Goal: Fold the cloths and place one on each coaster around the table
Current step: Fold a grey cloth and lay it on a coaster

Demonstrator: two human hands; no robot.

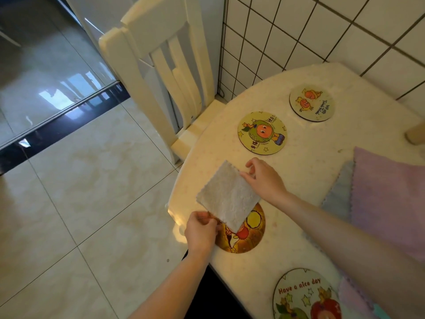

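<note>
A folded white cloth [227, 197] is held flat just above a yellow round coaster [249, 236] near the table's left edge, covering its upper left part. My left hand [202, 233] pinches the cloth's near corner. My right hand [264, 178] pinches its far right corner. Three other cartoon coasters lie bare: a green one [262, 132], a pale one [311, 103] by the wall, and a "Have a nice day" one [303, 295] at the near edge. Unfolded pink [386, 194] and blue [338, 192] cloths lie at the right.
The cream table [299, 171] curves along its left edge above a glossy tiled floor [80, 203]. A cream wooden chair [161, 72] stands at the table's far left. A white tiled wall [322, 31] backs the table. A wooden object [416, 134] pokes in at the right.
</note>
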